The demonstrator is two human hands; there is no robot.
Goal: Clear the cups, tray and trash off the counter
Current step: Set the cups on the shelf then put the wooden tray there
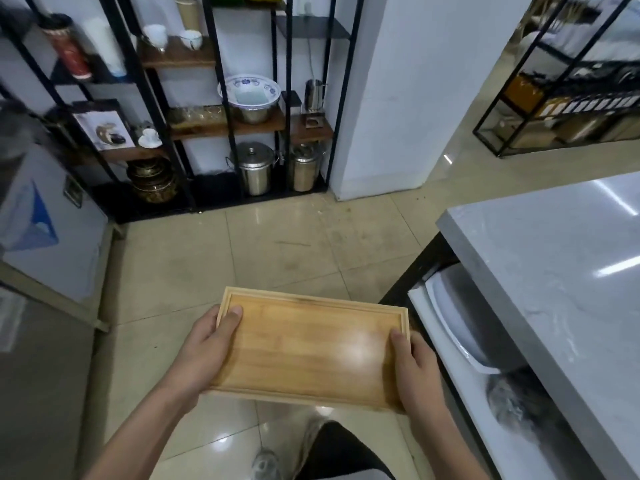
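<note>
A wooden tray (pixel 311 344) with a raised rim is held level above the tiled floor, nothing on it. My left hand (pixel 204 348) grips its left short edge, thumb on top and fingers underneath. My right hand (pixel 415 368) grips the right short edge the same way. The grey marble counter (pixel 554 271) lies to the right, its visible part bare. No cups or trash show near the tray.
A black metal shelf rack (pixel 221 109) ahead holds cups, a patterned bowl (pixel 249 91) and steel pots (pixel 256 171). A white pillar (pixel 398 98) stands right of it. A grey cabinet (pixel 45 230) is at left. White dishes (pixel 460 320) sit under the counter.
</note>
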